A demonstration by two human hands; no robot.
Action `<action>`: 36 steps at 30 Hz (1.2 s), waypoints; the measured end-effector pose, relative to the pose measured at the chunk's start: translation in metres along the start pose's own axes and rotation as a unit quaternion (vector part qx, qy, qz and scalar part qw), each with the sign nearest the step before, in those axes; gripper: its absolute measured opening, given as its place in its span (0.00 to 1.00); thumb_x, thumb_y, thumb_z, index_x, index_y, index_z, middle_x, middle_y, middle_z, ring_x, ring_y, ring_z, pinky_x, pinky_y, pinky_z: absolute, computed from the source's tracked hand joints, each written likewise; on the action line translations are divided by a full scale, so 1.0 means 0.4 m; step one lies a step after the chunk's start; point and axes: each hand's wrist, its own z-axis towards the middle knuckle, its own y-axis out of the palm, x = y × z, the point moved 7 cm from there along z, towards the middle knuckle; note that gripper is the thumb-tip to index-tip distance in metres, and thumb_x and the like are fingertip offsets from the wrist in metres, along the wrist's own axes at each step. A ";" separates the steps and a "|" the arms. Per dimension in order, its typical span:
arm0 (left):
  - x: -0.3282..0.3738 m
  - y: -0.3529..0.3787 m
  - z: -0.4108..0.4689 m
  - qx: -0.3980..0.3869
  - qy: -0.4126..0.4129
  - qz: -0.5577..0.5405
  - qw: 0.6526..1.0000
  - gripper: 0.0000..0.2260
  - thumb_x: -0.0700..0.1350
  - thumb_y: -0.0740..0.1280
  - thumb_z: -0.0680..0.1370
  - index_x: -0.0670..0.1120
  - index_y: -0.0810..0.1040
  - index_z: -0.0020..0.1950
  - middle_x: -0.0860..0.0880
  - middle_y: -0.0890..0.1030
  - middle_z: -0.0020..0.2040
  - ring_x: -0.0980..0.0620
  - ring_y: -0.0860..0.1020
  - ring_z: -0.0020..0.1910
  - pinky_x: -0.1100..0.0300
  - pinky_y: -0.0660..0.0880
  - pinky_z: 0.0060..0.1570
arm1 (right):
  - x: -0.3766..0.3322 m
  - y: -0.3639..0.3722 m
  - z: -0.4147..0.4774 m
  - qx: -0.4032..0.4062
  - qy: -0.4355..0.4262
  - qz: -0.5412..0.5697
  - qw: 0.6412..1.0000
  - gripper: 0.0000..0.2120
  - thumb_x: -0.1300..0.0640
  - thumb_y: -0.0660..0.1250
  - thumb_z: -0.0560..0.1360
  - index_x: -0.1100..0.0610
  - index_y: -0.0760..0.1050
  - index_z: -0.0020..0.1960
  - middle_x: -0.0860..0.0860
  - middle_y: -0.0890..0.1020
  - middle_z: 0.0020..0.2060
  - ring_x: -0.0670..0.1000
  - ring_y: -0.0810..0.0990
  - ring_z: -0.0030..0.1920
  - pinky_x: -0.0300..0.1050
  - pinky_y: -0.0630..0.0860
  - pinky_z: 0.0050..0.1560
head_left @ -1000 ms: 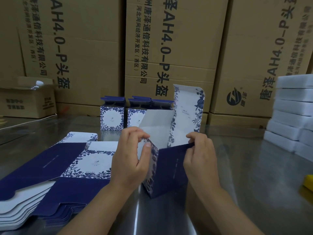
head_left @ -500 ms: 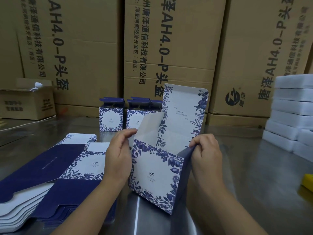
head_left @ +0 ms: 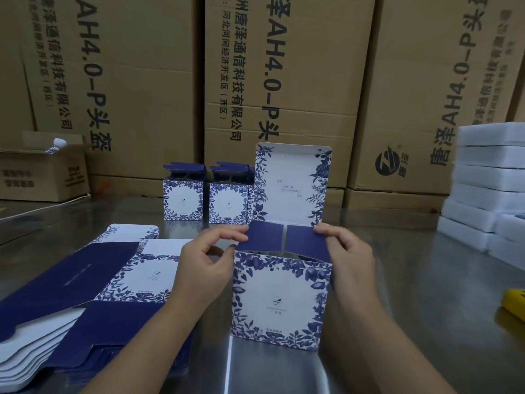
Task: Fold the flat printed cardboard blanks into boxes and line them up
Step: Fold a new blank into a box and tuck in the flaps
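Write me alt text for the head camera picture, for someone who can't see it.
The left hand and right hand each pinch a dark blue top flap of an upright blue-and-white floral box on a steel table, its lid standing open. Flat blanks are stacked to the left, and folded boxes stand behind.

Right of the box, bare table lies open out to the yellow thing and the stacked foam blocks, while the pile of flat blanks crowds just left of it, two finished boxes stand close behind it, and big cartons wall off everything beyond.
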 end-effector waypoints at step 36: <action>-0.004 0.064 -0.022 -0.072 0.029 0.338 0.938 0.16 0.37 0.72 0.67 0.46 0.80 0.53 0.50 0.79 0.51 0.47 0.76 0.50 0.64 0.56 0.46 | -0.111 0.121 -0.157 -0.037 -0.386 -0.257 0.885 0.09 0.52 0.63 0.71 0.52 0.80 0.46 0.45 0.77 0.44 0.46 0.72 0.47 0.42 0.66 0.49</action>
